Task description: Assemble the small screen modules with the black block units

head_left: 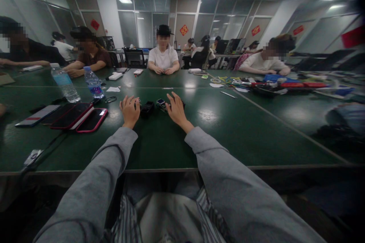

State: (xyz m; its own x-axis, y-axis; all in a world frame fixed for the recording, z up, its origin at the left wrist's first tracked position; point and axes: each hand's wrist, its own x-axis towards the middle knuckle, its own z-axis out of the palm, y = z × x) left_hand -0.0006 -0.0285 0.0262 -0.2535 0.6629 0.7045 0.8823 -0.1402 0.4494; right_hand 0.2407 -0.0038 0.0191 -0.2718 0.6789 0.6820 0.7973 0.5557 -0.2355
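Observation:
On the green table [228, 133], two small dark devices lie between my hands. My left hand [130, 112] is open, fingers apart and slightly curved, just left of the black device [147, 108]. My right hand [177, 111] is open with fingers spread, right beside the device with a small screen [161, 102]; it hides part of this one. Something dark shows behind the right hand's far side, too covered to name. Neither hand visibly holds anything.
Left of my hands are a red-edged phone [92, 120], more flat devices, two bottles [93, 82] and a cable. A pen [228, 94] and a pile of cables and bags [302, 84] lie to the right. Several people sit around.

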